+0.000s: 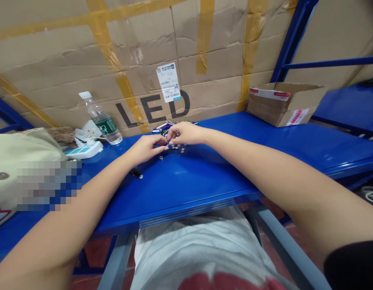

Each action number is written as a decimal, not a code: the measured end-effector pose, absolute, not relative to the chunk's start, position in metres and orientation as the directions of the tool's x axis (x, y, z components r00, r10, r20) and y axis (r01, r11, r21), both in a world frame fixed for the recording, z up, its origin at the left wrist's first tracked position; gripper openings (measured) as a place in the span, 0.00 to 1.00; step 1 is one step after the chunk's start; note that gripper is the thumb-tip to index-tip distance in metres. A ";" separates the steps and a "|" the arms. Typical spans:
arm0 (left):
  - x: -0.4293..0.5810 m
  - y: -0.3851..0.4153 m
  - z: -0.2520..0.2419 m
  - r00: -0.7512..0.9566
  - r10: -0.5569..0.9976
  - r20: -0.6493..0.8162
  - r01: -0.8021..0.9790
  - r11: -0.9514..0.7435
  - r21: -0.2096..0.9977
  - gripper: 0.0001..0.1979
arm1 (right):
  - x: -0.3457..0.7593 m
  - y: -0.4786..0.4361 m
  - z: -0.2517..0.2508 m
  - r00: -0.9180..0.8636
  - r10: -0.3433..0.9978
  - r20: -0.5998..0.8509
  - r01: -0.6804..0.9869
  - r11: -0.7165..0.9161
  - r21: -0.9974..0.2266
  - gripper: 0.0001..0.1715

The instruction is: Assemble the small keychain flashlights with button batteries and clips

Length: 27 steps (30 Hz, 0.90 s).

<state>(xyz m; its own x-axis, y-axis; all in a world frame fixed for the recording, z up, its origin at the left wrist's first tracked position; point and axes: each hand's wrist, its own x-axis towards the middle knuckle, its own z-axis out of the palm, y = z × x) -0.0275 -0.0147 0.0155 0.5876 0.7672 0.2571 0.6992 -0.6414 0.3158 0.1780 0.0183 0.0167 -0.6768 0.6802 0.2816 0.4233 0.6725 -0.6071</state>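
My left hand (149,147) and my right hand (184,133) meet above the blue tabletop (186,181). The fingers of both are drawn together at the tips, closed around something too small to make out. Beneath and beside my right fingers lie several small round metallic discs (182,150). One more small shiny piece (161,158) rests just in front of my left thumb. Behind the hands is a pile of slim purple, green and silver metallic pieces (160,129), partly hidden by my right hand. A black tube with a pale end (137,174) lies near my left wrist.
A water bottle (103,121) leans at the back left, beside a white power strip (85,150) and a pale bag (20,153). An open cardboard box (284,104) sits at the back right. A large taped carton (216,88) stands behind the table.
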 end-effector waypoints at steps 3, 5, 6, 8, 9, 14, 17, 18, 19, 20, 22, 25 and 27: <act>-0.027 -0.015 0.016 0.591 0.763 0.262 0.695 -0.646 0.314 0.16 | 0.178 0.018 0.017 -0.675 0.687 0.269 0.460 0.676 -0.575 0.08; -0.027 -0.014 0.015 0.595 0.758 0.267 0.691 -0.652 0.311 0.16 | 0.179 0.019 0.019 -0.676 0.691 0.254 0.485 0.678 -0.553 0.08; -0.027 -0.014 0.015 0.597 0.756 0.268 0.690 -0.654 0.309 0.15 | 0.181 0.019 0.020 -0.678 0.693 0.247 0.505 0.683 -0.528 0.08; -0.027 -0.014 0.015 0.598 0.755 0.269 0.695 -0.655 0.297 0.15 | 0.184 0.020 0.022 -0.683 0.689 0.241 0.571 0.710 -0.413 0.08; -0.027 -0.014 0.015 0.598 0.755 0.269 0.699 -0.655 0.287 0.15 | 0.186 0.021 0.024 -0.684 0.692 0.232 0.615 0.718 -0.326 0.08; -0.027 -0.015 0.015 0.608 0.750 0.262 0.709 -0.661 0.247 0.14 | 0.195 0.025 0.025 -0.685 0.729 0.016 0.727 0.684 -0.049 0.10; -0.026 -0.015 0.014 0.608 0.751 0.258 0.710 -0.660 0.245 0.14 | 0.197 0.029 0.023 -0.685 0.727 -0.044 0.728 0.681 -0.083 0.12; -0.026 -0.015 0.014 0.608 0.750 0.260 0.708 -0.660 0.249 0.14 | 0.197 0.030 0.022 -0.683 0.729 -0.044 0.729 0.678 -0.092 0.11; -0.027 -0.015 0.014 0.608 0.749 0.263 0.705 -0.661 0.255 0.14 | 0.197 0.031 0.021 -0.683 0.730 -0.039 0.729 0.676 -0.111 0.10; -0.027 -0.015 0.014 0.607 0.749 0.266 0.702 -0.662 0.262 0.14 | 0.196 0.032 0.021 -0.680 0.733 -0.029 0.728 0.669 -0.149 0.10; -0.027 -0.014 0.013 0.607 0.749 0.266 0.698 -0.663 0.273 0.14 | 0.195 0.033 0.020 -0.677 0.736 0.010 0.701 0.650 -0.293 0.11; -0.028 -0.013 0.013 0.610 0.749 0.258 0.693 -0.662 0.284 0.14 | 0.192 0.031 0.019 -0.682 0.726 0.086 0.575 0.605 -0.550 0.11; -0.028 -0.013 0.013 0.608 0.751 0.257 0.690 -0.660 0.297 0.14 | 0.189 0.029 0.019 -0.696 0.705 0.135 0.472 0.591 -0.654 0.10</act>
